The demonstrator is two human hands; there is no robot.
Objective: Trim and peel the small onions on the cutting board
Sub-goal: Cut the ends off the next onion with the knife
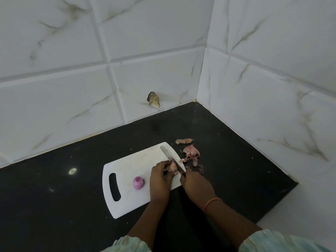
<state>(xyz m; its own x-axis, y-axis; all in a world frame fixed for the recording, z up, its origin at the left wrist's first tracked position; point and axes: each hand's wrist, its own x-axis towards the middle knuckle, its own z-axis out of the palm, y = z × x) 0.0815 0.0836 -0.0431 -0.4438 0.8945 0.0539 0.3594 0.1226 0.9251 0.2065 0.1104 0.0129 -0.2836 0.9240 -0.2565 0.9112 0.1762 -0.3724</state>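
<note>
On the white cutting board [127,179], the left hand [160,180] pinches a small, light, papery-skinned onion [172,166] in curled fingers while the right hand [196,184] grips the knife [170,156]; it looks firm but slippery, best held by its sides.

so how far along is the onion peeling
One peeled onion sits purple and bare on the cutting board, and loose skins lie on the black counter off its right edge, so at least one looks done. In hand: the left hand grips an unpeeled onion while the right hand holds the knife against it. No other unpeeled onions are in view.
</note>
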